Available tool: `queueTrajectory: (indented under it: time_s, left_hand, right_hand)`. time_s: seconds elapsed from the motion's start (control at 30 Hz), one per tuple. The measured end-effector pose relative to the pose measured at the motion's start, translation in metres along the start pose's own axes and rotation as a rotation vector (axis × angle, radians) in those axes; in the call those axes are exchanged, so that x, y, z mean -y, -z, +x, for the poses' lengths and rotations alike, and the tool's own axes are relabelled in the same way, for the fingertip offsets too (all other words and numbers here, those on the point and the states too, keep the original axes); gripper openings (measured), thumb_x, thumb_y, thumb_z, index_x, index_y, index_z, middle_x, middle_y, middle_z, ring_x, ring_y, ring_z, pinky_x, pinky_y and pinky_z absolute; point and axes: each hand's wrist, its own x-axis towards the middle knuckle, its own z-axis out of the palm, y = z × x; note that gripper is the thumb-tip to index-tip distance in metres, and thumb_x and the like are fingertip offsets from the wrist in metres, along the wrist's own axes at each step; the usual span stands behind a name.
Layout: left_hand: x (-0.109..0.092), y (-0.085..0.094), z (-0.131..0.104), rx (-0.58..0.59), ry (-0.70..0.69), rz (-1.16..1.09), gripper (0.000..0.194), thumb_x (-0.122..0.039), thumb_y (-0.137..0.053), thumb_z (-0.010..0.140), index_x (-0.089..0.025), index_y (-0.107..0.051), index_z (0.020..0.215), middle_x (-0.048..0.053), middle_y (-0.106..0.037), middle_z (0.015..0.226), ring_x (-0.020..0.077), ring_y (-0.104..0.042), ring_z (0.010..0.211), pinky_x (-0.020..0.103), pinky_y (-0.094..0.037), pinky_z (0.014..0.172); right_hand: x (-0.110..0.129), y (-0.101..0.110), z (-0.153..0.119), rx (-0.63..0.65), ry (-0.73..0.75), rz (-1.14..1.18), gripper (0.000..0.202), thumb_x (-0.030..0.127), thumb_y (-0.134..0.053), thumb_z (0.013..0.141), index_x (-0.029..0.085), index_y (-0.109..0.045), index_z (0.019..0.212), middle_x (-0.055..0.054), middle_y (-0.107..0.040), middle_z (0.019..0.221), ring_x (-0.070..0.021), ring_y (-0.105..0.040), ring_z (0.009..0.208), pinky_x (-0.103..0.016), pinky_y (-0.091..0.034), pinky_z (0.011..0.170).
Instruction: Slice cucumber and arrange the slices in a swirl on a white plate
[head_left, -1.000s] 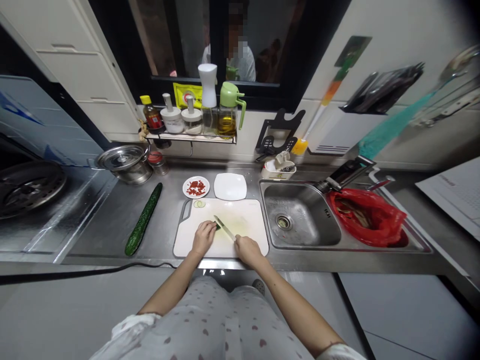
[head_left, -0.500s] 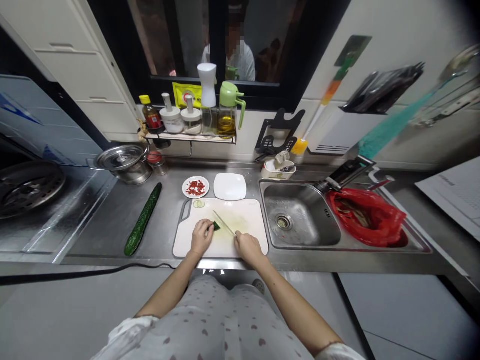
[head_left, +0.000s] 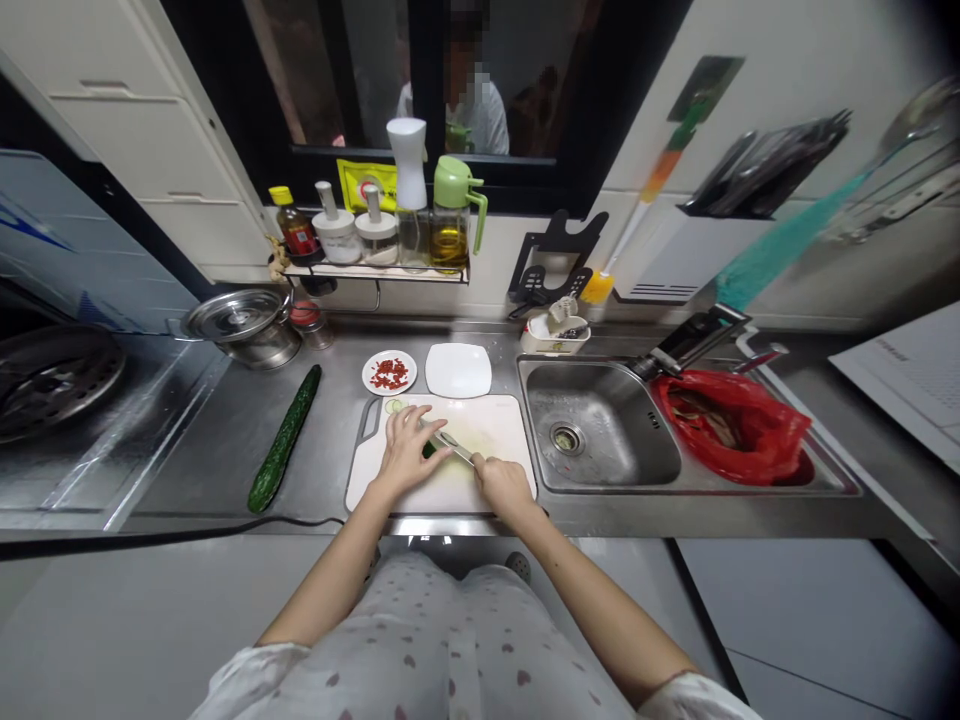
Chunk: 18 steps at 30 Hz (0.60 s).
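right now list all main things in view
board: 1, white, on counter
knife: 1, silver, over board
long cucumber: 1, green, counter's left
cucumber piece: 1, green, by left hand
slices: about 2, pale green, on board
plates: 2, white, behind board
pot: 1, silver, back left
sink: 1, silver, counter's right
bag: 1, red, sink's right end
oil bottle: 1, green top, shelf
left hand: 1, bare, by knife
right hand: 1, bare, on knife

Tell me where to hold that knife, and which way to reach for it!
I'd hold the knife by its near right end, coming from the right, because the right hand wraps around that end. The narrow blade points away to the left, close to the spread left hand, so that side looks risky.
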Motion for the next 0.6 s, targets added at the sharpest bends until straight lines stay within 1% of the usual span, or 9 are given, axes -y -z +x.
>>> queueTrajectory:
  time_s: [0.07,0.1,0.2,0.33,0.5,0.6]
  left_hand:
    - [0.0,0.004,0.006,0.102,-0.049,0.032,0.041,-0.056,-0.06,0.079,-0.03,-0.067,0.11,0.008,-0.047,0.137,0.0335,-0.032,0.131,0.062,-0.011,0.112]
    - [0.001,0.005,0.007,0.139,-0.066,0.039,0.04,-0.056,-0.059,0.079,-0.03,-0.068,0.107,0.008,-0.047,0.137,0.034,-0.031,0.131,0.063,-0.008,0.111]
    - [0.003,0.004,0.009,0.202,-0.099,0.032,0.035,-0.056,-0.056,0.081,-0.029,-0.07,0.1,0.007,-0.048,0.135,0.0334,-0.031,0.131,0.064,-0.007,0.111]
    - [0.002,0.0,0.008,0.208,-0.129,0.001,0.031,-0.052,-0.056,0.084,-0.027,-0.069,0.095,0.007,-0.052,0.13,0.0311,-0.035,0.129,0.061,-0.012,0.112]
    - [0.0,-0.006,0.004,0.175,-0.161,-0.013,0.024,-0.046,-0.057,0.085,-0.026,-0.067,0.093,0.006,-0.057,0.121,0.0275,-0.04,0.126,0.058,-0.014,0.113]
    - [-0.001,-0.008,0.002,0.15,-0.162,-0.015,0.022,-0.043,-0.058,0.085,-0.025,-0.066,0.093,0.006,-0.059,0.115,0.0252,-0.044,0.12,0.054,-0.02,0.112]
  right_hand:
    - [-0.004,0.0,-0.001,-0.024,0.019,-0.052,0.03,0.019,-0.03,0.097,0.017,-0.053,0.116,-0.013,-0.068,0.093,-0.0203,-0.067,0.086,-0.027,-0.042,0.072]
    - [-0.007,0.0,-0.002,-0.033,0.025,-0.081,0.03,0.019,-0.03,0.097,0.017,-0.053,0.117,-0.013,-0.068,0.093,-0.0205,-0.067,0.086,-0.028,-0.042,0.072]
    - [-0.013,0.0,-0.004,-0.072,0.035,-0.15,0.032,0.019,-0.031,0.097,0.017,-0.051,0.122,-0.014,-0.067,0.094,-0.0212,-0.066,0.087,-0.029,-0.041,0.074]
    - [-0.018,-0.004,-0.004,-0.132,0.043,-0.183,0.035,0.019,-0.035,0.096,0.017,-0.049,0.128,-0.014,-0.067,0.095,-0.0221,-0.065,0.09,-0.031,-0.04,0.076]
    - [-0.022,-0.006,-0.003,-0.16,0.028,-0.183,0.039,0.019,-0.037,0.096,0.018,-0.047,0.134,-0.014,-0.066,0.099,-0.0218,-0.061,0.093,-0.033,-0.038,0.078]
    - [-0.023,-0.005,-0.002,-0.168,0.014,-0.154,0.04,0.019,-0.038,0.096,0.019,-0.047,0.134,-0.014,-0.065,0.1,-0.0219,-0.059,0.094,-0.033,-0.036,0.079]
